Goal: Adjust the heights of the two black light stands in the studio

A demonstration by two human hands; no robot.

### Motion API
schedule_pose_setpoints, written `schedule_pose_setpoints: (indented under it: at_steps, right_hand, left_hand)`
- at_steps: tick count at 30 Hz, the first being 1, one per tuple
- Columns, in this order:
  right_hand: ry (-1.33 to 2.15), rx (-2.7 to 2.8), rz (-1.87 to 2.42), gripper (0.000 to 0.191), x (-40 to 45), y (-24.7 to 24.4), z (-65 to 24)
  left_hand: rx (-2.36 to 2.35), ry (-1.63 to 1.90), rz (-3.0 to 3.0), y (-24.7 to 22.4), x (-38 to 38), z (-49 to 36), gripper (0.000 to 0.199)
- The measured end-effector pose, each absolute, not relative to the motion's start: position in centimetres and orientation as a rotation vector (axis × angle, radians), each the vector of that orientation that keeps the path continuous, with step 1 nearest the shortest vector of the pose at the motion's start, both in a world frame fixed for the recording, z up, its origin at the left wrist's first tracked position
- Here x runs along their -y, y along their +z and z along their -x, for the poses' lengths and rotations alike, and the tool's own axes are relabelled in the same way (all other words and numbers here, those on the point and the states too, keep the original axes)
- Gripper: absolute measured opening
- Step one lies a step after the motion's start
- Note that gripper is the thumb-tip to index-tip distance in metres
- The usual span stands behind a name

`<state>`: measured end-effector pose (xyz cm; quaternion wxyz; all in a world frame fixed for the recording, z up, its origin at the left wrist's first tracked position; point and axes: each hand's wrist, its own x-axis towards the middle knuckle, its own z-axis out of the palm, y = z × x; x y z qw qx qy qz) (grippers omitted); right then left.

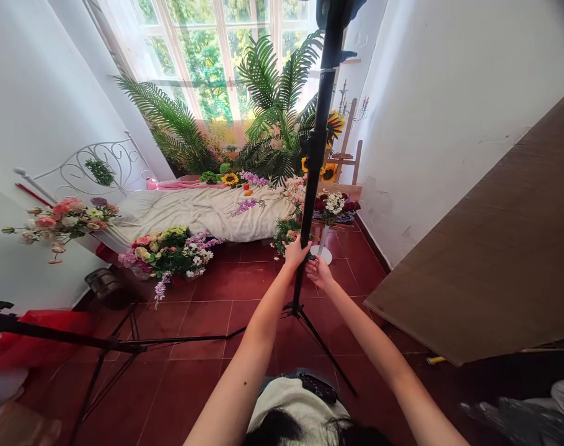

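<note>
Red-tiled floor (207,384) beneath your black stand (311,179)

Flowers (170,255) bunch before the cream-covered bed (207,210) at your left. Ahead of you, your left hand (296,253) wraps around the stand; just right of it, your right hand (319,272) curls close, though you cannot tell whether it grips anything. Farther right slants a brown board (486,254).

Black stand (310,192) cut off at the top, red plastic (26,351) blurred at left

A bright window (205,80) fills upper centre; a white-framed bed (184,214) sits left of centre, above the red tiled floor (198,390).
</note>
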<state>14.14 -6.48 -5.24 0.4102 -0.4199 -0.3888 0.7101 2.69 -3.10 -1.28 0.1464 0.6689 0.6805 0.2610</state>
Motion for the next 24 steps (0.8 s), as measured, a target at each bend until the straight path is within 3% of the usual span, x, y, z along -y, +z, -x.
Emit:
schedule_pose_setpoints:
  at_steps: [4, 6, 9, 14, 24]
  right_hand:
    - [0.945, 1.622, 1.697, 0.045, 7.4, -4.3, -15.1]
    - [0.459, 1.946, 1.834, 0.046, 7.9, -3.6, -15.6]
    - [0.079, 2.296, 1.858, 0.053, 8.0, -2.2, -16.1]
    - [-0.157, 2.655, 1.717, 0.05, 6.6, -0.3, -16.0]
    - [-0.169, 2.92, 1.547, 0.056, 4.3, 0.3, -16.2]
  left_hand:
    - [-1.964, 0.74, -1.924, -1.4, 3.1, -2.6, 0.054]
    - [-1.954, 0.742, -1.93, -1.5, 3.0, -2.6, 0.053]
    - [-1.948, 0.743, -1.926, -1.6, 2.9, -2.6, 0.053]
    - [-1.955, 0.726, -1.918, -1.7, 2.7, -2.5, 0.053]
    - [-1.953, 0.734, -1.906, -2.1, 2.5, -2.5, 0.054]
